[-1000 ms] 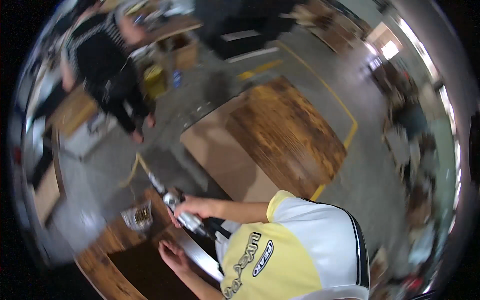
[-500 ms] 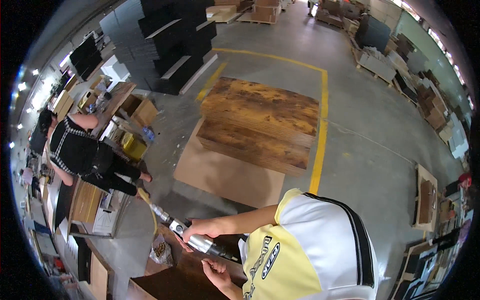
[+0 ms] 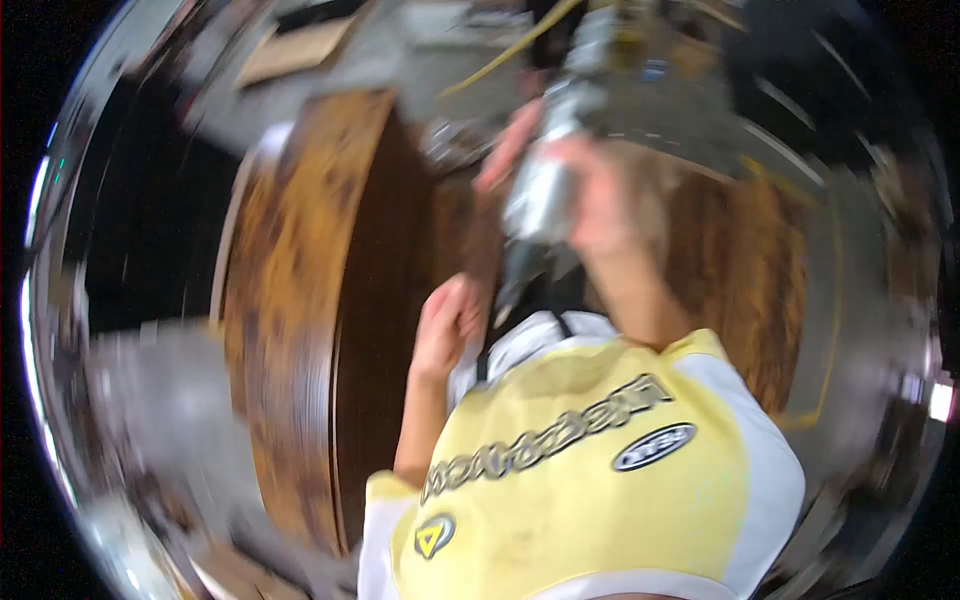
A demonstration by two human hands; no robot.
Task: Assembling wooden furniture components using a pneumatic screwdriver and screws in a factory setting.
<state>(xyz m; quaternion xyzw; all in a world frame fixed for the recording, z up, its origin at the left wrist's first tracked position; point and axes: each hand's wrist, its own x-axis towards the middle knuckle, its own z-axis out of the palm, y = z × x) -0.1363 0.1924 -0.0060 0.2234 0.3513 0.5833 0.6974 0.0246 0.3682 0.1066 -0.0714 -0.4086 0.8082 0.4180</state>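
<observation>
My right hand (image 3: pixel 598 200) is wrapped round a silver air screwdriver (image 3: pixel 545 195). Its dark nose and bit point down toward my body, blurred by motion. From its far end a yellow hose (image 3: pixel 525 42) runs off. My left hand (image 3: pixel 447 322) is closed, just left of the bit and apart from the tool; whatever its fingers hold is too small or hidden to tell. Left of that hand stands a brown wood-grain furniture piece (image 3: pixel 285 300) with a dark inner side. A clear plastic bag (image 3: pixel 455 145) lies beyond my hands, its contents smeared.
To my right is a stack of brown wood-grain boards (image 3: pixel 765 290) on the floor, inside yellow floor lines (image 3: pixel 833 330). Dark stacked panels (image 3: pixel 150 200) stand at the left. More dark stacks (image 3: pixel 790 80) are at the far right. The whole view is blurred.
My view has swung left, so the board stack now lies at the right and the furniture piece fills the left. My right hand still grips the screwdriver; my left hand stays closed near its bit.
</observation>
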